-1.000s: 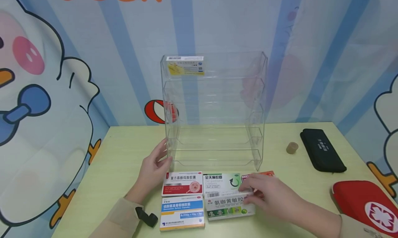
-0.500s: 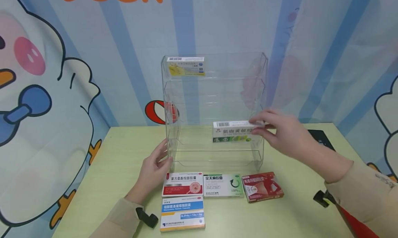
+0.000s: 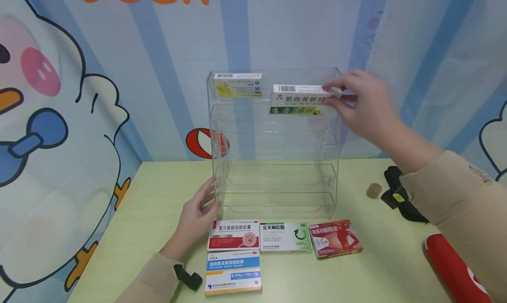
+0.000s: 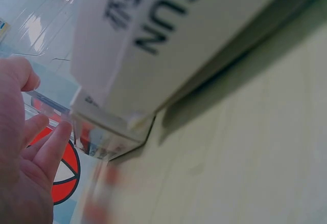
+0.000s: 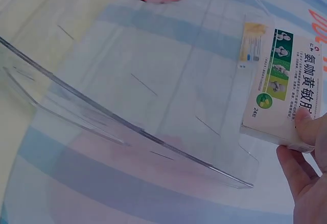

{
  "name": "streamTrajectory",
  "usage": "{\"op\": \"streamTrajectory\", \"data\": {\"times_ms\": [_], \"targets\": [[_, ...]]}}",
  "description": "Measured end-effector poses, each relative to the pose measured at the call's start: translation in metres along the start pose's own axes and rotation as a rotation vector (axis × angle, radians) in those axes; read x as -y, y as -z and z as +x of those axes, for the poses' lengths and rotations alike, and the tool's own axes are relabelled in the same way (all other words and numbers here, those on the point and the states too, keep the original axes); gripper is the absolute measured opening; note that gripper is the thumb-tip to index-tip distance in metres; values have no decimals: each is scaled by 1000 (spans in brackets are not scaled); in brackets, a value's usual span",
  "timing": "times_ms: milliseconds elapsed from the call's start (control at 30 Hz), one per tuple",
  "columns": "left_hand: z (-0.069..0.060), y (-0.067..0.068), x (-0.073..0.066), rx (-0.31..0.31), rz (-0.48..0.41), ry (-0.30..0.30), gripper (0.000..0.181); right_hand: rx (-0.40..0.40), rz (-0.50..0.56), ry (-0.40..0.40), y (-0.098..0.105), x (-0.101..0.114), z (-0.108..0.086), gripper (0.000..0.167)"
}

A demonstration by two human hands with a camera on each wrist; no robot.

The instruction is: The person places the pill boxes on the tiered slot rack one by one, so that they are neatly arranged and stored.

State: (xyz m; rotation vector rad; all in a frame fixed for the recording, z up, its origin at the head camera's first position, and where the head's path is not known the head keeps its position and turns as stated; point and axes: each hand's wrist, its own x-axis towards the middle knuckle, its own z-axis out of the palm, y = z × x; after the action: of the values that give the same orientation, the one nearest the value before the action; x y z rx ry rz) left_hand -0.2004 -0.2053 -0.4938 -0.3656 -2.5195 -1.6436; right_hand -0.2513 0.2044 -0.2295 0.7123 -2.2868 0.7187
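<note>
A clear acrylic tiered rack [image 3: 277, 177] stands upright on the table. My left hand [image 3: 196, 213] holds its lower left side edge, thumb and fingers on either side of the panel in the left wrist view. My right hand [image 3: 366, 105] pinches the right end of a white and green medicine box [image 3: 295, 100] between thumb and fingers. That box is level, just below the top tier, at the rack's right half; whether it touches the rack I cannot tell. A yellow and white medicine box [image 3: 238, 85] sits at the left of the top tier.
Before the rack lie a red and white box [image 3: 233, 236], a green and white box [image 3: 286, 238], a red box [image 3: 336, 239] and a blue and white box [image 3: 233, 274]. To the right are a small brown cylinder [image 3: 374, 190], a partly covered black case [image 3: 412, 213] and a red pouch [image 3: 451, 265].
My right hand has lifted the white and green medicine box from the front row, up past the lower tiers to near the top tier. The left hand has stayed on the rack.
</note>
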Motion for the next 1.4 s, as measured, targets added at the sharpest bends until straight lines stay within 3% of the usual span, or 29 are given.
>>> {"op": "streamTrajectory", "data": {"times_ms": [267, 567, 733, 1000, 1400], "targets": [[-1, 0, 0, 0, -12, -4, 74, -76, -43, -144, 5, 0, 37, 27], [-2, -1, -1, -7, -2, 3, 74, -91, -36, -263, -2, -6, 60, 30], [-2, -1, -1, -5, 2, -7, 74, -93, -27, -297, -7, -8, 64, 30], [-2, -2, -2, -6, -3, -5, 74, -14, -35, -381, -16, -19, 62, 32], [-1, -1, -2, -2, 2, 4, 75, 15, -106, -365, -28, -32, 54, 29]]}}
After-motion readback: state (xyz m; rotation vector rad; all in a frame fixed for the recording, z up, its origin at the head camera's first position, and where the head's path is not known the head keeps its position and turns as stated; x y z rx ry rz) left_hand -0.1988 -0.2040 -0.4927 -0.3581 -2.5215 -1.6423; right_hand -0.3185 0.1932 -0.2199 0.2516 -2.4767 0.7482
